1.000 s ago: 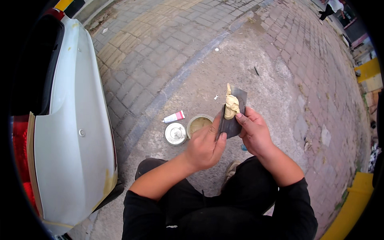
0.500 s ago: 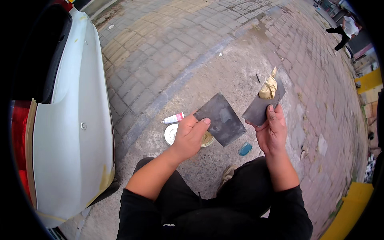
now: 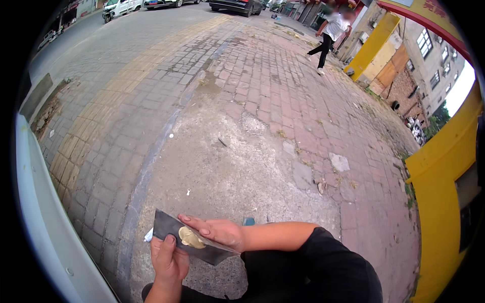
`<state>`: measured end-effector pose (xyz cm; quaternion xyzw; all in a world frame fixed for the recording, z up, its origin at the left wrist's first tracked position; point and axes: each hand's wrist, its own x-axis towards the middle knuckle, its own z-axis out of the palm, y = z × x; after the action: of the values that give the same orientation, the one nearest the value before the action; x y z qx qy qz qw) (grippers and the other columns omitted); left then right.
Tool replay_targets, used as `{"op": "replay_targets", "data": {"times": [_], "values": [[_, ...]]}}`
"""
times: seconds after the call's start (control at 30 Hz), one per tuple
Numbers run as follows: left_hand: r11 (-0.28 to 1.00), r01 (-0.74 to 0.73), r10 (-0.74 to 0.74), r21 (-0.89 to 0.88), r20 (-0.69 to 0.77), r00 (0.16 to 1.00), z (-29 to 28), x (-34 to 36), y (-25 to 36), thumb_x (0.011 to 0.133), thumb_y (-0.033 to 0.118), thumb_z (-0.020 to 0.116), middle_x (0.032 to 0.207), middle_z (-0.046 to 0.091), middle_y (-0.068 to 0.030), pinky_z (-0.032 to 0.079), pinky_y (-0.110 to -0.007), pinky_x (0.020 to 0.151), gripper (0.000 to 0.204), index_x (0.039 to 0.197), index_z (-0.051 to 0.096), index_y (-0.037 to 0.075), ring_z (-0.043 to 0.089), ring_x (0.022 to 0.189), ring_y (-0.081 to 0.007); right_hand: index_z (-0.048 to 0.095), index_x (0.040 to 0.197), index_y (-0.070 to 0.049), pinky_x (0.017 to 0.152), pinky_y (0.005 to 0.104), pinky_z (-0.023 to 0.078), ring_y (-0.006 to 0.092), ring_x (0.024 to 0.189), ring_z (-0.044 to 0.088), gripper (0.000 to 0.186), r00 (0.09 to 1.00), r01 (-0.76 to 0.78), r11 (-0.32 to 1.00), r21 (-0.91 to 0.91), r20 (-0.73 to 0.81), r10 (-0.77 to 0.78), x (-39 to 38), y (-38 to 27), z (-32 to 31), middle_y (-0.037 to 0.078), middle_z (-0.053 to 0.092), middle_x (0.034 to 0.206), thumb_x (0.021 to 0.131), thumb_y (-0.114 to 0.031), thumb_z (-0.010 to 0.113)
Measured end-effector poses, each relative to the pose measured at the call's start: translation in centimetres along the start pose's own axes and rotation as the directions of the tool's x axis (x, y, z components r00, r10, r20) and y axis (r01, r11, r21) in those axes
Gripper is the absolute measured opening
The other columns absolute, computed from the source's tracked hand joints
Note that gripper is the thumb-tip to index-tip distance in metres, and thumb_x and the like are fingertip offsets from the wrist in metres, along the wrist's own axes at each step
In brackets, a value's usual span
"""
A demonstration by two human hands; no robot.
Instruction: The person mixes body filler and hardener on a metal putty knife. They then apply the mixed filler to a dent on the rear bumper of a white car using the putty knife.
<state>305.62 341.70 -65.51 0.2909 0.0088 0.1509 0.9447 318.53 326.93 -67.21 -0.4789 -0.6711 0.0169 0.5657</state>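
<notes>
Near the bottom of the view my left hand (image 3: 169,260) grips a dark, flat spreader plate (image 3: 166,222), its thumb pressed on the face. A lump of beige paste (image 3: 191,238) sits on the plate's surface. My right hand (image 3: 220,233) holds a second spreader, seen nearly edge-on, against the first beside the paste, its fingers reaching along it. Part of a white tube (image 3: 149,235) shows left of my left hand. A small teal object (image 3: 248,221) lies on the concrete just beyond my right forearm.
A pale car panel (image 3: 35,177) runs down the left edge. A person in a white top (image 3: 333,28) walks on the brick pavement (image 3: 283,76). Parked vehicles (image 3: 235,7) stand at the top. A yellow post (image 3: 429,212) and building fronts line the right.
The view has tilted up to show the street. My hands, which were apart with one plate each, have come together with the paste between. The person has moved along the pavement.
</notes>
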Motion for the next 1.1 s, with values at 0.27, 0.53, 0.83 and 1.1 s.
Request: {"op": "replay_targets", "data": {"times": [0.27, 0.53, 0.83, 1.1], "values": [[0.998, -0.006, 0.003, 0.067, 0.044, 0.999, -0.7, -1.1, -1.5, 0.096, 0.022, 0.058, 0.129, 0.059, -0.0143, 0.046, -0.038, 0.104, 0.051, 0.139, 0.043, 0.0, 0.058, 0.119, -0.0236, 0.03, 0.152, -0.001, 0.109, 0.0439, 0.043, 0.043, 0.14, 0.039, 0.073, 1.0, 0.001, 0.994, -0.107, -0.011, -0.002, -1.5, -1.6, 1.0, 0.032, 0.032, 0.153, 0.086, 0.006, 0.06], [0.986, -0.147, 0.149, 0.075, -0.014, 0.989, 0.7, -1.5, 2.0, 0.1, 0.022, 0.05, 0.129, 0.06, -0.0142, 0.047, -0.044, 0.103, 0.042, 0.137, 0.042, 0.003, 0.059, 0.119, -0.0271, 0.042, 0.146, -0.002, 0.101, 0.0371, 0.05, 0.0341, 0.129, 0.055, 0.057, 0.913, -0.389, 0.915, -0.111, 0.09, 0.399, 0.0, 0.2, 1.4, 0.025, 0.048, 0.145, 0.092, 0.008, 0.054], [0.976, 0.145, -0.143, -0.162, 0.027, 0.989, -0.4, 0.4, -0.3, 0.103, 0.016, 0.046, 0.132, 0.06, -0.0165, 0.045, -0.045, 0.105, 0.038, 0.135, 0.048, -0.005, 0.059, 0.122, -0.0287, 0.055, 0.133, -0.005, 0.095, 0.033, 0.05, 0.0167, 0.113, 0.06, 0.034, 0.543, -0.84, 0.539, 0.071, 0.13, 0.83, -2.9, 0.5, 2.4, 0.008, 0.062, 0.125, 0.101, -0.016, 0.055], [0.971, 0.056, -0.039, -0.232, 0.075, 0.996, 0.4, -0.3, 0.9, 0.105, 0.016, 0.045, 0.131, 0.061, -0.0157, 0.048, -0.041, 0.102, 0.035, 0.131, 0.051, -0.006, 0.06, 0.12, -0.025, 0.048, 0.14, -0.002, 0.099, 0.0333, 0.048, 0.0174, 0.117, 0.059, 0.042, 0.458, -0.769, 0.258, 0.585, 0.222, 0.861, -2.4, 0.0, 0.8, 0.008, 0.057, 0.135, 0.102, -0.018, 0.052]]}}
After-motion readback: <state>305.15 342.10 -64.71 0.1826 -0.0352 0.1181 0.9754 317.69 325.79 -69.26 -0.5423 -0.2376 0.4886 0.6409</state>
